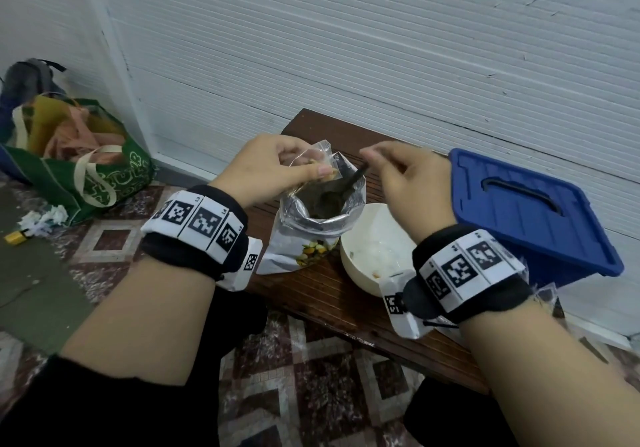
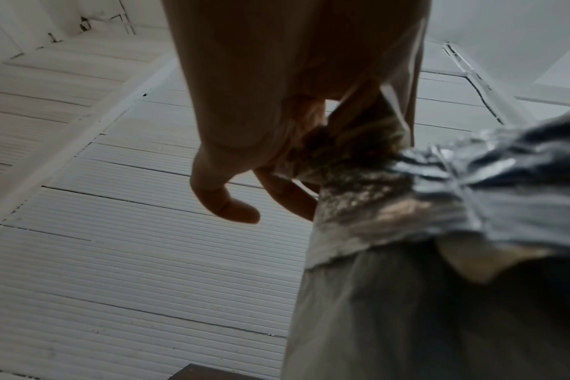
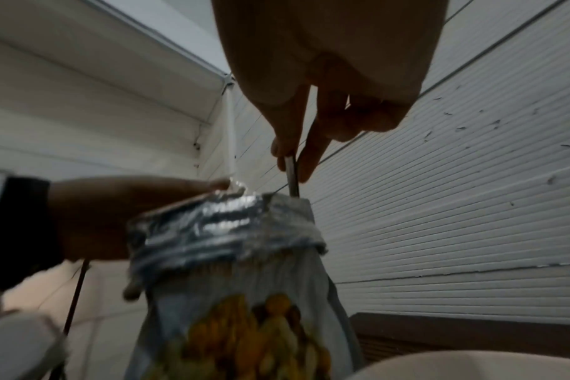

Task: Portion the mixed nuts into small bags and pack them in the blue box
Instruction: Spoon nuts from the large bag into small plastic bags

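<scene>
L hand [image 1: 273,166] pinches small clear bag [image 1: 320,156] w/ a few nuts, held over open foil nut pouch [image 1: 311,225] standing near counter [image 1: 322,294] left edge. R hand [image 1: 412,183] grips dark spoon [image 1: 341,188], bowl end down inside pouch. White bowl [image 1: 367,249] just right of pouch; blue box [image 1: 526,211], lid on, at counter's right end.

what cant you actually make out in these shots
- Blue box contents: head view, lid shut.
- Level of nuts in the foil nut bag: head view, dark inside.
- Spoon bowl: right wrist view, hidden by the bag rim.
- Small bag fill: left hand covers it; left wrist view blurred.
</scene>
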### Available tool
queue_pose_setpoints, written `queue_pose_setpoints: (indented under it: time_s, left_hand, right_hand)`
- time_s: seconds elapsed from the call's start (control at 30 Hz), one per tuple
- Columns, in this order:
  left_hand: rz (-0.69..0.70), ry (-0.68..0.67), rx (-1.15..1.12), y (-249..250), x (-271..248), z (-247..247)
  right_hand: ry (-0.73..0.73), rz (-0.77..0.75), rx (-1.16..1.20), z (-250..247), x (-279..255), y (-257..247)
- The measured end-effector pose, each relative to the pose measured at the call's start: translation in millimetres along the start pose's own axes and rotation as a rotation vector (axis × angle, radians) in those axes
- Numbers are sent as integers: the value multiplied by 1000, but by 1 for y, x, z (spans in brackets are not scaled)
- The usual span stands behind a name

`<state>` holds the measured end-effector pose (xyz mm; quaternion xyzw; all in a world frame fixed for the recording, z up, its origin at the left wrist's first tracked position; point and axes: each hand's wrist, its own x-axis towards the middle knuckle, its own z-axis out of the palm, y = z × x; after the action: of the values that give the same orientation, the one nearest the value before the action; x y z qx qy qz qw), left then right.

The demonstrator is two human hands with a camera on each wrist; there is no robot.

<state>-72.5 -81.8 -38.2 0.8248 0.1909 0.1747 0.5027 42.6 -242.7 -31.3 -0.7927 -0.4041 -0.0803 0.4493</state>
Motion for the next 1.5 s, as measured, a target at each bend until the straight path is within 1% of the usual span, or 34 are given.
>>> queue_pose_setpoints:
  time_s: [0.07,0.13,0.17,0.23,0.43,0.5,0.63,0.7,0.8,0.9,1.03,1.23,1.33,1.5]
  left_hand:
    - [-1,-15,11,1,-1,0]
    - [-3,-25,14,1,-1,0]
    - [-6,-28,14,2,-1,0]
    - [-10,-32,13,3,-2,1]
    - [-18,-42,15,4,-2,1]
    - [-25,-44,11,4,-2,1]
    - [-29,-36,25,4,-2,0]
    - [-34,-29,31,5,-3,0]
    - [-33,-27,29,5,-3,-1]
    - [-29,-14,14,5,-3,-3]
    - [-19,3,6,4,-4,-6]
    - [-15,30,1,4,-5,-8]
    - [-13,13,12,5,-5,-7]
    - [1,-47,13,6,-4,-2]
  right_hand:
    - [-126,-67,-119,9,-5,4]
    - [-233,-86,-192,15,-9,7]
    - [-262,-77,-199,17,-10,7]
    - [-274,-36,-164,18,-12,6]
    - [-149,208,109,13,-6,2]
    - [-92,280,165,13,-5,5]
    - [66,393,223,8,-1,13]
    - [137,439,216,3,3,15]
    - [203,493,210,-4,9,22]
    - [247,540,251,-11,15,27]
    - [283,572,244,-24,25,31]
    - [342,546,228,-47,39,27]
    - [337,517,230,-51,44,21]
    - [306,459,241,-41,46,7]
